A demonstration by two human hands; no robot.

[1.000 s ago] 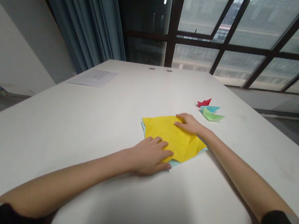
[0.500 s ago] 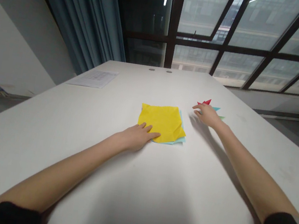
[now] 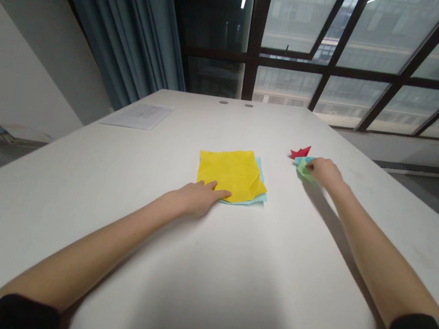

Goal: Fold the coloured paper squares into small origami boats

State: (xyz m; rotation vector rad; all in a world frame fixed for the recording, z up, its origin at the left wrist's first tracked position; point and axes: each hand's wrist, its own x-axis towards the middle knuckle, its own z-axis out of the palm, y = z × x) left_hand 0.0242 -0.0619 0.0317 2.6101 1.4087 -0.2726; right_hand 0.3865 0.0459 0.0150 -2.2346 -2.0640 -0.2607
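A yellow sheet of paper (image 3: 229,172) lies creased on top of light blue paper (image 3: 260,198), which shows along its right and lower edges. My left hand (image 3: 199,197) rests open on the yellow sheet's near edge, fingers spread. Farther right, my right hand (image 3: 325,174) has its fingers closed on a green paper boat (image 3: 304,171), partly hidden by them. Just behind that is a blue paper boat (image 3: 301,160), mostly covered. Beyond both sits a red paper boat (image 3: 300,153), apart from my fingers.
All of this is on a large white table (image 3: 192,126). A printed sheet (image 3: 139,116) lies flat at its far left. Two round grey discs (image 3: 236,104) are set near the far edge, with a blue curtain (image 3: 122,13) and windows behind.
My right hand has shifted right and closed its fingers on the green boat, uncovering the red one. The yellow and light blue papers have slid slightly left and away under my left hand.
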